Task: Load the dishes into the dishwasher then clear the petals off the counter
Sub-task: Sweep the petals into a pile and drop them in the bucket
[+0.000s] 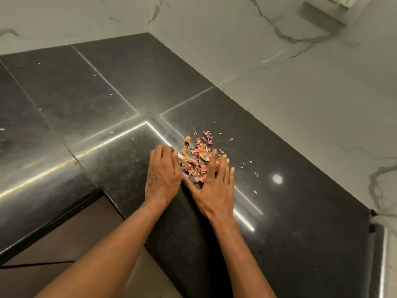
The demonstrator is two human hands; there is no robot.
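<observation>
Just petals near the counter edge

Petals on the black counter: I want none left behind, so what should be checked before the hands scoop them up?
1. Dried pink and orange petals heaped in one pile: ok.
2. Left hand beside the pile, fingers curled: ok.
3. Right hand flat at the pile's other side: ok.
4. Strays gathered in: not ok, bits lie apart.
5. Container ready: cannot tell.
</observation>
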